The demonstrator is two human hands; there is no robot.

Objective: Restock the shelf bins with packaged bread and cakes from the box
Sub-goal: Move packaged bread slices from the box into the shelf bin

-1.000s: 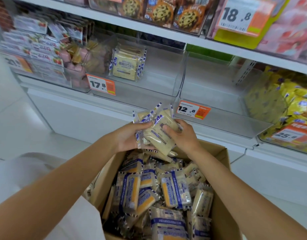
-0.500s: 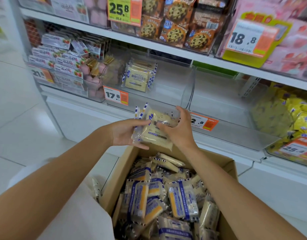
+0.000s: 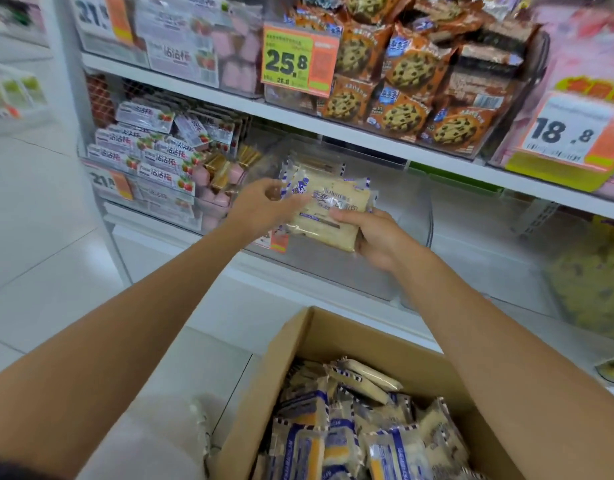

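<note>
My left hand [image 3: 264, 209] and my right hand [image 3: 376, 239] hold a small stack of pale bread packets [image 3: 328, 216] with blue-striped edges. The stack is raised in front of a clear shelf bin [image 3: 418, 216] on the lower shelf. My left hand holds the stack's left edge, and my right hand's fingers curl over its lower right corner. A few matching packets [image 3: 314, 164] stand at the back left of that bin. Below, the open cardboard box [image 3: 300, 355] holds several more of the same packets [image 3: 361, 434].
Strawberry-print packs [image 3: 142, 147] and pink cakes [image 3: 212, 195] fill the bins to the left. Cookie packs [image 3: 412, 98] sit on the shelf above, with price tags 25.8 [image 3: 295, 60] and 18.8 [image 3: 568, 133]. A bin of yellow packets [image 3: 589, 282] is at the right. White floor tiles lie to the left.
Both hands have lifted the packet stack up from over the box to the clear bin's front. My view has tilted upward, showing more of the upper shelf.
</note>
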